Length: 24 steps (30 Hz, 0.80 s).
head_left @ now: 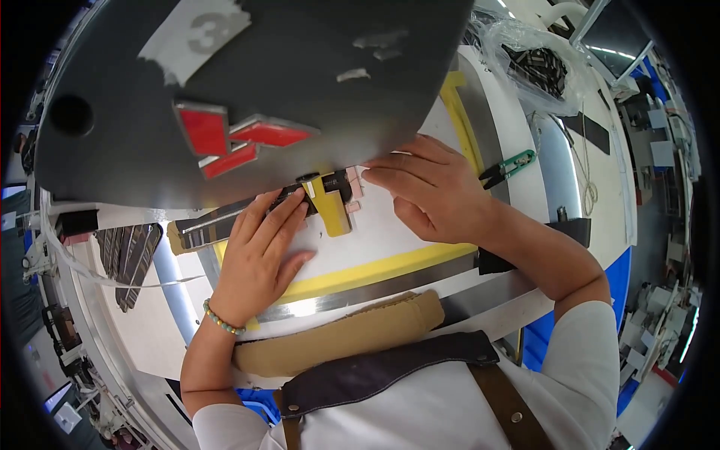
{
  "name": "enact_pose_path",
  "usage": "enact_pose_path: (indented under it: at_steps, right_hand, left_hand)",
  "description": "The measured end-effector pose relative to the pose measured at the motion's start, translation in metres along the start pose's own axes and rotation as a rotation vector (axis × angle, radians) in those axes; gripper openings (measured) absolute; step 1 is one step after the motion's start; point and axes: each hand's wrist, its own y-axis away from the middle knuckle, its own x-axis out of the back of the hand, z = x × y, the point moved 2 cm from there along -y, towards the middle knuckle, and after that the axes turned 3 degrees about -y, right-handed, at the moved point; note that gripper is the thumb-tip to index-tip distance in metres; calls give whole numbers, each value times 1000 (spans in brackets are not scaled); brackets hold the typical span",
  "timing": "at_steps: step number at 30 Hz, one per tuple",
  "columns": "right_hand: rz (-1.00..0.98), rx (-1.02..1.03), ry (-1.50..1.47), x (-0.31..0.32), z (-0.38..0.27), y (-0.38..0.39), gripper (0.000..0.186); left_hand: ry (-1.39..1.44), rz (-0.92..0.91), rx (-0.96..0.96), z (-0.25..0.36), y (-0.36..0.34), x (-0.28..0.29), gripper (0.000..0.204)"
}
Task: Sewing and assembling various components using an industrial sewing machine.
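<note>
My left hand (257, 253) lies over a dark striped fabric strip (214, 226) with a pale line along it, fingers stretched flat and thumb apart. The strip's tan end sticks out to the left of my hand. Just right of my fingertips, a yellow L-shaped piece (328, 210) sits on the work surface, partly under the dark machine head (262, 71). Beside it are small pink pieces (354, 187) at the edge of a dark part. My right hand (433, 189) is open, its extended fingertips close by the pink pieces; whether they touch cannot be seen.
Green-handled snips (514, 165) lie at the right. Beyond them stands a clear plastic bag (536, 64) of dark striped pieces. More striped pieces (129, 259) are at the left. A tan padded roll (341, 336) runs along the near edge, behind yellow tape (382, 268).
</note>
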Motion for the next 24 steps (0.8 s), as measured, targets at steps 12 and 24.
enact_pose_path:
  at_steps: [12, 24]
  right_hand:
    - [-82, 71, 27, -10, -3, 0, 39]
    - [-176, 30, 52, -11, -1, 4, 38]
  left_hand:
    - [-56, 47, 18, -3, 4, -3, 67]
    - [-81, 23, 37, -4, 4, -3, 72]
